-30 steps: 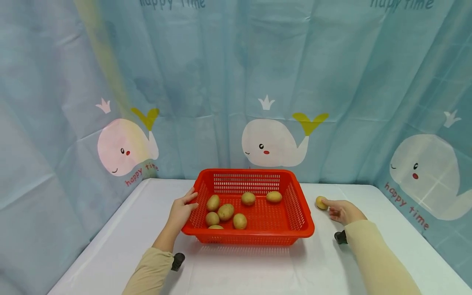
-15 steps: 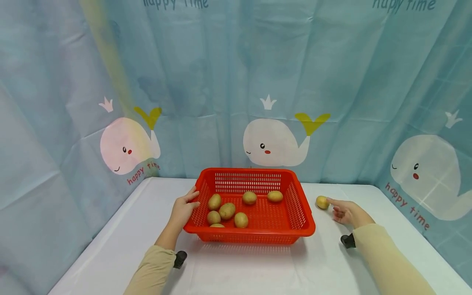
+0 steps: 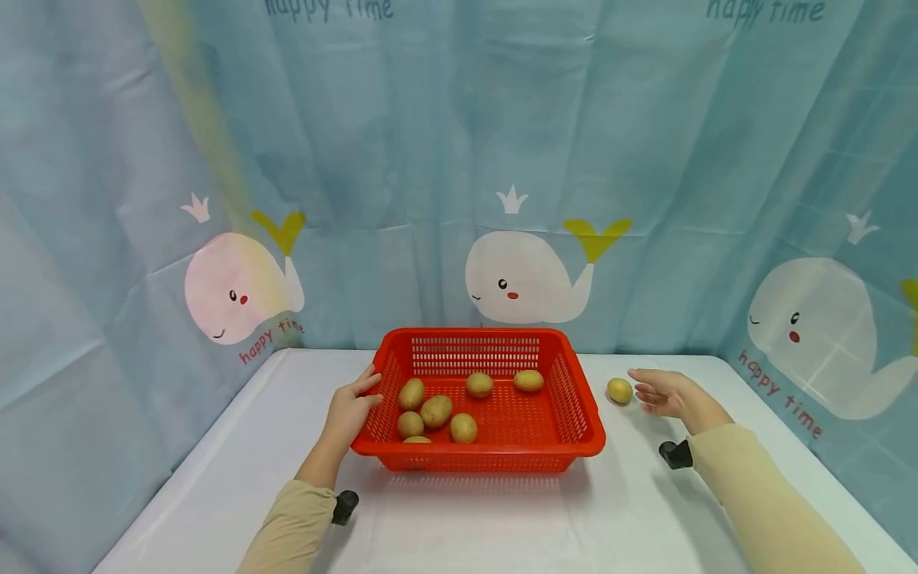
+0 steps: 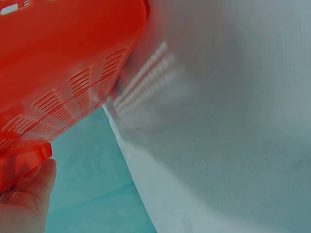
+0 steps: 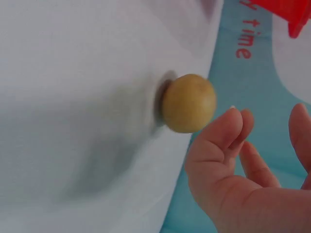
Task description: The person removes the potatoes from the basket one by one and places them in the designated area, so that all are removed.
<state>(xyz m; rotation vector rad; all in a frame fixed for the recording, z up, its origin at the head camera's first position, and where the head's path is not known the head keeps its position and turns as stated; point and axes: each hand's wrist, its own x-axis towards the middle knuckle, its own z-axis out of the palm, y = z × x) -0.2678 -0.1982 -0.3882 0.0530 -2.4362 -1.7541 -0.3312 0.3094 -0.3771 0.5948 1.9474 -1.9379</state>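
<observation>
A red plastic basket (image 3: 516, 422) with slotted walls stands mid-table and holds several potatoes (image 3: 437, 411), most of them toward its left side. My left hand (image 3: 349, 412) grips the basket's left rim; from below, the left wrist view has its fingers (image 4: 43, 182) against the rim's outer edge. One yellowish potato (image 3: 620, 391) lies on the table to the right of the basket. Just right of that potato is my right hand (image 3: 667, 395), fingers loosely bent, nothing held. The right wrist view shows a small gap between this potato (image 5: 189, 103) and the nearest fingertip.
A white cloth covers the table (image 3: 459, 526). Behind it hangs a blue curtain (image 3: 402, 271) with printed whales, close to the far edge and both sides. Black wrist cameras (image 3: 345, 507) hang under both forearms.
My right hand had its fingertips on the lone potato one second ago; it has drawn off to the right, leaving the potato on the table. The left hand stays on the rim.
</observation>
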